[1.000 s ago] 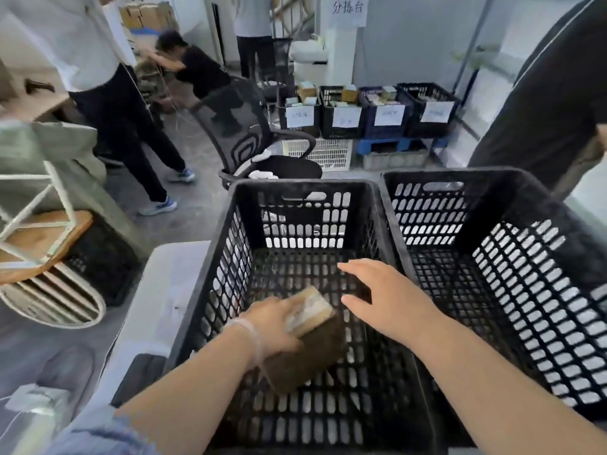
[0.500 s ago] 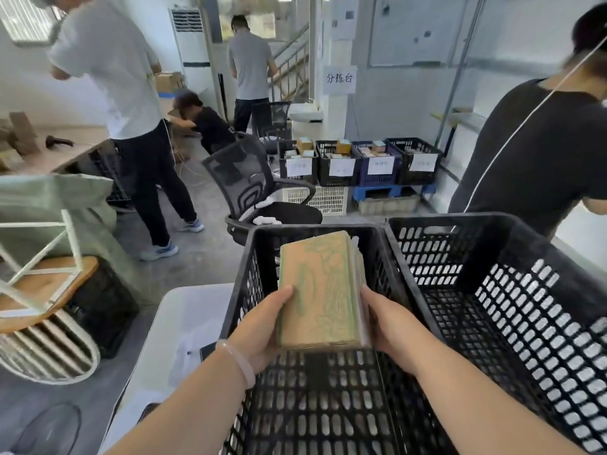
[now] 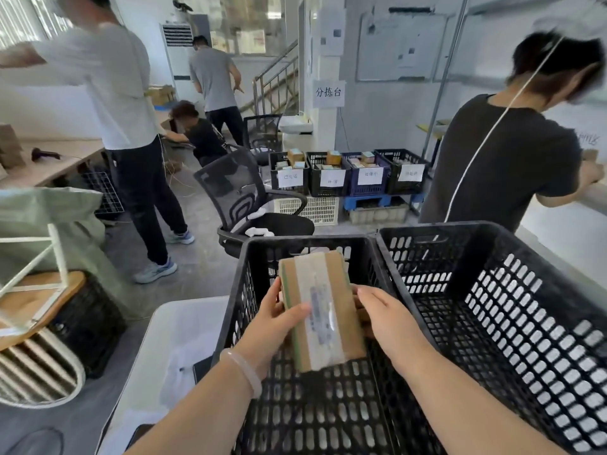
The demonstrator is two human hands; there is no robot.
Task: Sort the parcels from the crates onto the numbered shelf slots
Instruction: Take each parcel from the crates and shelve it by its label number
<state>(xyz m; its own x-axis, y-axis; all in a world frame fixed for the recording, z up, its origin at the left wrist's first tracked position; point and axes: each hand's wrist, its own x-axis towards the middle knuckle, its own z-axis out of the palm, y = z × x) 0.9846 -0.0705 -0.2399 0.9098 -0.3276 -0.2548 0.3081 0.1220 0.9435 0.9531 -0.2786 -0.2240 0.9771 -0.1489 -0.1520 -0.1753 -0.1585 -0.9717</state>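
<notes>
the parcel (image 3: 323,310) has been flipped since half a second ago: the green-printed face is gone from view and a taped face now looks up. a second ago the left hand (image 3: 272,323) alone had it low in the crate (image 3: 295,240). now both hands hold it above that crate's floor, between them. the left thumb lies across its top face with the fingers curled under the near-left edge. the right hand (image 3: 391,323) grips the opposite edge, its fingertips hidden behind the card. a pale bracelet (image 3: 241,372) sits on the left wrist. just right of the right hand stands a second black crate (image 3: 512,307), touching the first. left of the left hand is a white table (image 3: 177,339). beyond the fingers a black chair (image 3: 243,198) stands on the floor, and further off a row of labelled bins (image 3: 348,174). a person in black (image 3: 502,159) stands past the right crate's far rim. the parcel is a flat brown cardboard block, long and narrow, with a wide clear tape strip (image 3: 320,323) down its middle over a blurred label, and a green stripe along its left edge.
</notes>
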